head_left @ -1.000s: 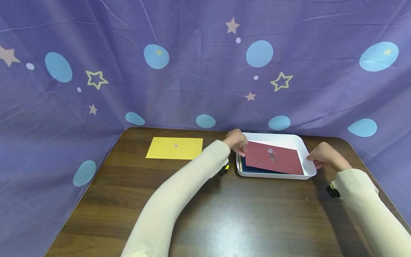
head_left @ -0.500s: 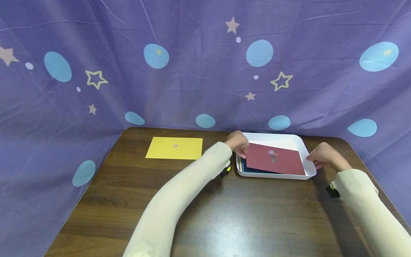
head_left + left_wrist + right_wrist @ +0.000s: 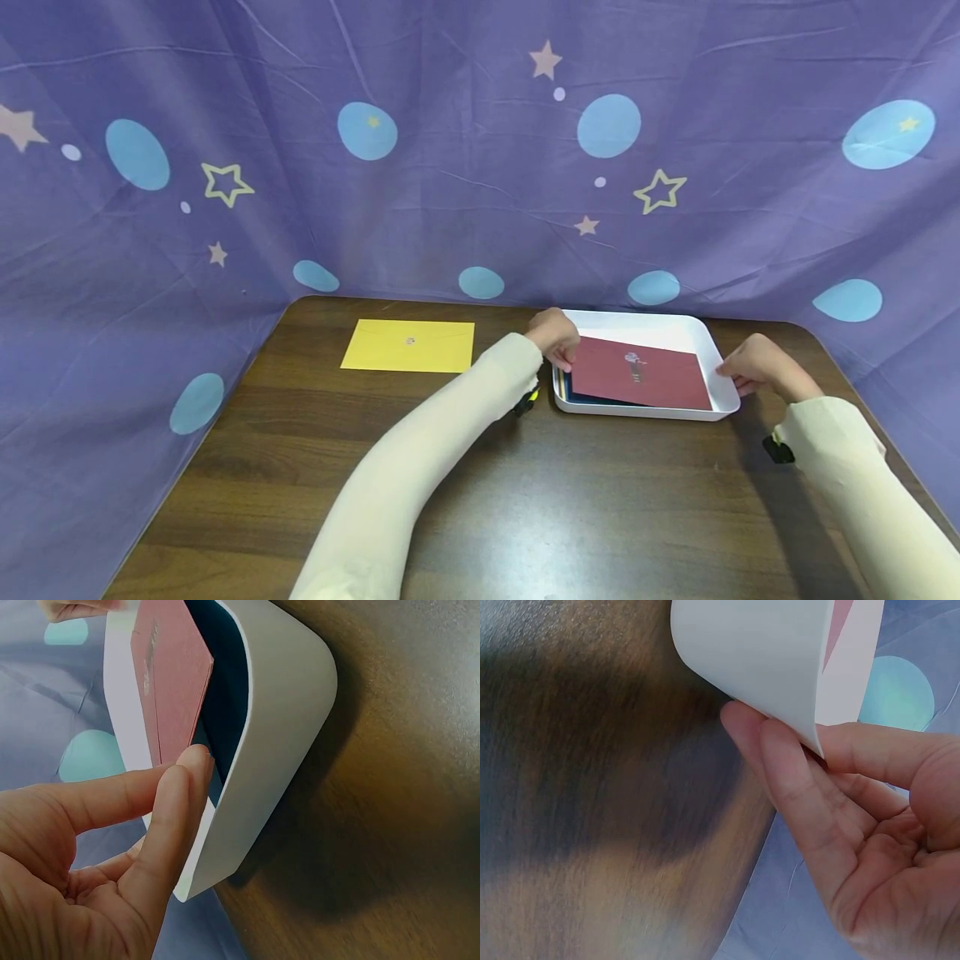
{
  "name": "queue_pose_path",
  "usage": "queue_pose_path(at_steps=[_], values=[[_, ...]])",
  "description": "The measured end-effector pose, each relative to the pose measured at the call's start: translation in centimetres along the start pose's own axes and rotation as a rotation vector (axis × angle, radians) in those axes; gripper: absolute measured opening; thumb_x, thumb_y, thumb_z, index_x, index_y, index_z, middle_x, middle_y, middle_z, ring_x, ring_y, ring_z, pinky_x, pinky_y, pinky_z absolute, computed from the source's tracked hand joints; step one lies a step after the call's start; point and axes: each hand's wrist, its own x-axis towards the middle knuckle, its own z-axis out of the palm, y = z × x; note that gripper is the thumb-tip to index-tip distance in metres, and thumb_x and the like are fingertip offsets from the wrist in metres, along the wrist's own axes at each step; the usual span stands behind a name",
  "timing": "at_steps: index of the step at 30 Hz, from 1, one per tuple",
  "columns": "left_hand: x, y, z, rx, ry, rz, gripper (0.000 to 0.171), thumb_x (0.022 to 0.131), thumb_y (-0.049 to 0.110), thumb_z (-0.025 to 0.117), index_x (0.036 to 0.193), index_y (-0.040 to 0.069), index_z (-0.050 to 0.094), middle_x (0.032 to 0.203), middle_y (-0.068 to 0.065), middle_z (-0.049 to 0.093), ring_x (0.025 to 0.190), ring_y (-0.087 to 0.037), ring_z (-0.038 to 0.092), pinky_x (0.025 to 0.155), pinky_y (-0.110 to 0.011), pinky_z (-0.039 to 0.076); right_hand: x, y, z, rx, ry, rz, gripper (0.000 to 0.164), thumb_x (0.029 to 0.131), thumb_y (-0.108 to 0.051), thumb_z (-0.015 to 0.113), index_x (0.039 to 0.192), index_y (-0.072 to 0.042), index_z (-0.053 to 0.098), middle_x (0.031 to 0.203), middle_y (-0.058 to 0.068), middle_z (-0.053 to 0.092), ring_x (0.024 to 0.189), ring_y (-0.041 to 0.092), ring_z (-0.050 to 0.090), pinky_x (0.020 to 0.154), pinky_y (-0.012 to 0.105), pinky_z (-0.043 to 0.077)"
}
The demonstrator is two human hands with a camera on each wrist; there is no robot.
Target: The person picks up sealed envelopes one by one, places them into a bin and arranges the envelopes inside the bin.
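A dark red envelope (image 3: pixel 660 379) with a small printed decoration slants inside a white tray (image 3: pixel 667 323). My left hand (image 3: pixel 556 337) pinches its left end between thumb and fingers, over the tray's left wall; the left wrist view shows the grip on the envelope (image 3: pixel 176 690) closely. Under it lies a dark blue envelope (image 3: pixel 225 682), mostly covered. At the tray's right end my right hand (image 3: pixel 753 364) grips the rim. In the right wrist view, the thumb of the right hand (image 3: pixel 870 840) lies inside the wall and the fingers outside and below it.
A yellow envelope (image 3: pixel 442 342) with a small seal lies flat on the brown wooden table (image 3: pixel 570 500), left of the tray. Behind the table hangs a purple curtain (image 3: pixel 420 225) with stars and blue dots.
My left hand has come slightly lower with the red envelope, whose left end has dropped a little in the tray. The right hand stays at the tray's right rim.
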Motion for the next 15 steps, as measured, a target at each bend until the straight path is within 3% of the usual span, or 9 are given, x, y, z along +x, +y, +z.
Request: queue_pose_path(at_steps=[4, 10, 15], values=[[0.3, -0.1, 0.3, -0.02, -0.001, -0.003, 0.0, 0.09, 0.004, 0.073, 0.09, 0.004, 0.073, 0.083, -0.002, 0.079, 0.077, -0.009, 0.077, 0.064, -0.017, 0.058, 0.0, 0.0, 0.0, 0.0, 0.004, 0.0, 0.025, 0.09, 0.001, 0.064, 0.097, 0.025, 0.063, 0.064, 0.005, 0.066, 0.058, 0.014, 0.066, 0.058, 0.032, 0.062], [1.3, -0.2, 0.7, 0.048, 0.009, 0.003, 0.001, 0.086, 0.005, 0.075, 0.086, 0.005, 0.074, 0.069, 0.0, 0.075, 0.055, -0.007, 0.071, 0.05, -0.016, 0.054, 0.1, 0.2, 0.1, -0.004, 0.006, -0.005, 0.024, 0.09, 0.001, 0.064, 0.096, 0.024, 0.064, 0.063, 0.003, 0.065, 0.058, 0.012, 0.064, 0.058, 0.031, 0.062], [1.4, -0.3, 0.8, 0.087, 0.019, 0.007, 0.007, 0.088, 0.007, 0.075, 0.081, 0.007, 0.073, 0.072, 0.002, 0.076, 0.056, -0.005, 0.071, 0.053, -0.015, 0.055, -0.1, 0.1, 0.1, -0.002, 0.003, -0.009, 0.025, 0.09, 0.001, 0.063, 0.098, 0.025, 0.063, 0.063, 0.003, 0.065, 0.058, 0.012, 0.064, 0.058, 0.03, 0.061]])
